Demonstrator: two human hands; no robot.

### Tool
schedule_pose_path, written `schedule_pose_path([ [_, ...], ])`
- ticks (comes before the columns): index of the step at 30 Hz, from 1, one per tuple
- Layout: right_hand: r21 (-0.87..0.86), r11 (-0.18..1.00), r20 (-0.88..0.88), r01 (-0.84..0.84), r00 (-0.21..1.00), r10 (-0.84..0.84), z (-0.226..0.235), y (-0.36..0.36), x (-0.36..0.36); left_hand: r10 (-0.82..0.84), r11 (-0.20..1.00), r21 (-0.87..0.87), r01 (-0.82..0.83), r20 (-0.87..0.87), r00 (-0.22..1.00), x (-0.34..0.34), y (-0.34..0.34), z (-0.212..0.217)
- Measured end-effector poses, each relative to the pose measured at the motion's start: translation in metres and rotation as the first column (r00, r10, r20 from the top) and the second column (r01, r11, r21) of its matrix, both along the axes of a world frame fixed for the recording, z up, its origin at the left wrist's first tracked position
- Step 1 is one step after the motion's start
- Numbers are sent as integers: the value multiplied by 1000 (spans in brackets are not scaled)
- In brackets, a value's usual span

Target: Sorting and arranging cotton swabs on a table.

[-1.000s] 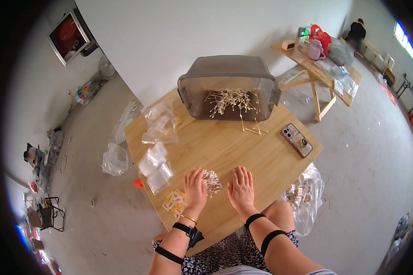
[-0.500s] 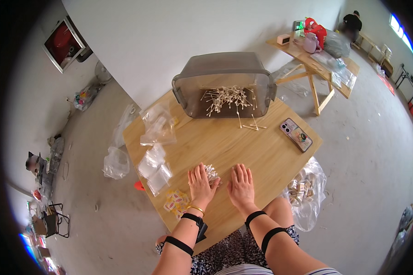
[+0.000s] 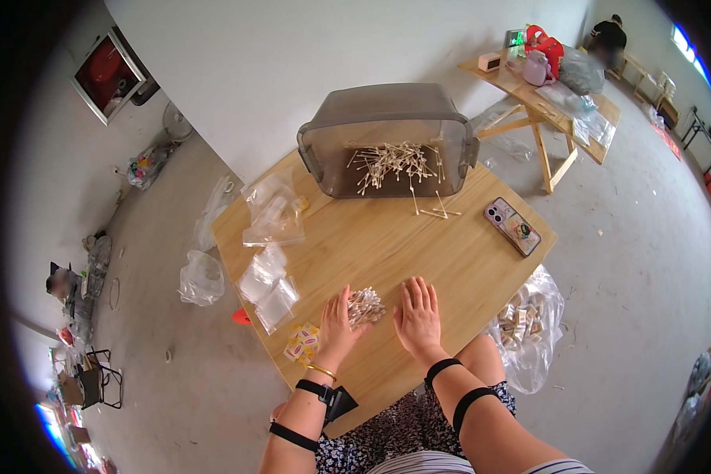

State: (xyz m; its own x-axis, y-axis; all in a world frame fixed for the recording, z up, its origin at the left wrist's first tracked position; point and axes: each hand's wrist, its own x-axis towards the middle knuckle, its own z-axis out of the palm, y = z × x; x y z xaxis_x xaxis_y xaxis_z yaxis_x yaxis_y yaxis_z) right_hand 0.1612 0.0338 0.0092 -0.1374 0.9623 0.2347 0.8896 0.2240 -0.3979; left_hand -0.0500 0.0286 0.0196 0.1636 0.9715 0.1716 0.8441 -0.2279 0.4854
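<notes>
A tight bunch of white-tipped cotton swabs (image 3: 365, 306) is on the near part of the wooden table. My left hand (image 3: 339, 325) curves round its left and near sides, fingers along the left and thumb at the near edge. Just right of the bunch, and apart from it, my right hand (image 3: 419, 314) lies palm down with fingers stretched out, holding nothing. Beyond the hands, a grey translucent bin (image 3: 387, 103) rests on its side, its opening toward me. A loose heap of cotton swabs (image 3: 395, 164) lies inside, and a few have spilled over its lip.
Clear plastic bags (image 3: 270, 276) lie along the table's left side, with yellow-and-white labels (image 3: 302, 344) nearer me. A phone (image 3: 513, 227) is at the right. Beside the table, a clear bag (image 3: 529, 324) holds small bundles. Another wooden table (image 3: 529, 99) and a person (image 3: 608, 35) are farther back.
My left hand has turned and shifted slightly left, uncovering more of the swab bunch. The right hand has barely moved. The whole view has shifted a little.
</notes>
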Motion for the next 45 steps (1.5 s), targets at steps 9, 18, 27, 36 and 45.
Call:
schedule_pose_path([
  [9, 2, 1000, 4, 5, 1000, -5, -1, 0, 1, -58, 998, 23, 62, -135, 989, 4, -2, 5],
  [18, 33, 999, -17, 0, 1000, 1, 2, 0, 2, 27, 999, 33, -18, -309, 951, 17, 0, -10],
  [27, 31, 999, -22, -4, 1000, 5, 2, 0, 0, 22, 1000, 22, -18, -182, 983, 12, 2, -6],
  [36, -14, 998, -459, 69, 886, -68, -2, 15, 4, 241, 969, -48, -244, 419, 876, -9, -14, -1],
  [45, -54, 988, -722, -143, 689, 61, 10, 56, -61, 240, 949, 24, -313, 588, 772, 4, 4, -27],
])
